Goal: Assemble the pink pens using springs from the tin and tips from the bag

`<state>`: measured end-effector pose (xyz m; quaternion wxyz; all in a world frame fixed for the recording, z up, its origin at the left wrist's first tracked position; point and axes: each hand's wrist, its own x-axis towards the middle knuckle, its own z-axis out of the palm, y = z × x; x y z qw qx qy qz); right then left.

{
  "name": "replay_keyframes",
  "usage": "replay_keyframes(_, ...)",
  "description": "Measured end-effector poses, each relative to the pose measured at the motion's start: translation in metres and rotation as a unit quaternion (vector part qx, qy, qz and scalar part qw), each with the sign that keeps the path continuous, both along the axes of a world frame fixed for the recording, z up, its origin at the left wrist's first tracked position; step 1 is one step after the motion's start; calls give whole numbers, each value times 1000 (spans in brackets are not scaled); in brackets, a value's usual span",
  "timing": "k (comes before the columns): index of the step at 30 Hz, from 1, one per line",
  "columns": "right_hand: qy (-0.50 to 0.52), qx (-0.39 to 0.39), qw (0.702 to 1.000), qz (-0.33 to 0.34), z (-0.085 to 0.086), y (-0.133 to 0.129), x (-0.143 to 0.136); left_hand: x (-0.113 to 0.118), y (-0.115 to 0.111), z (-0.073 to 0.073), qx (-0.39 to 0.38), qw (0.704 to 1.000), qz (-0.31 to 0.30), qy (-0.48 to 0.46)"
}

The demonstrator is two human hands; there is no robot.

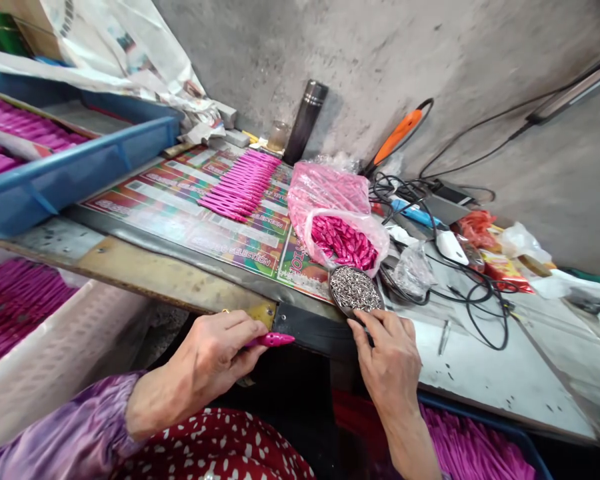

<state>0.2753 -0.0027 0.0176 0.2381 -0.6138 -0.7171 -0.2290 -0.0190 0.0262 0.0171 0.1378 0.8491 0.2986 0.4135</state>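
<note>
My left hand (220, 353) pinches a glossy magenta hair clip piece (277, 339) at the table's front edge. Its pointed tip, with small holes, sticks out to the right; the rest is hidden in my fingers. At the near rim of a round dish (331, 293) is my right hand (390, 350), thumb and fingertips drawn close together. Whether they hold anything is too small to tell. Many tiny silvery metal parts (355, 290) fill the dish. Just behind it, an open plastic bag (330, 190) holds short magenta pieces (347, 240). Farther left, long magenta clips (243, 187) lie in a neat row.
A blue crate (130, 143) of magenta pieces stands at left, a white basket (55, 333) below. A dark flask (306, 123) leans near the wall. Cables (480, 300), an orange-handled tool (397, 137) and wrappers clutter the right. More magenta pieces (473, 440) lie in a bin lower right.
</note>
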Motion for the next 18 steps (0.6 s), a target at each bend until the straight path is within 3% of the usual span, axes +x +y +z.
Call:
replay_keyframes(12, 207, -13, 978, 26, 2, 3, 2, -2, -14, -2, -78, 996, -20, 38)
replay_keyframes(18, 308, -49, 946, 89, 19, -22, -42, -1, -21, 9, -81, 995, -10, 52)
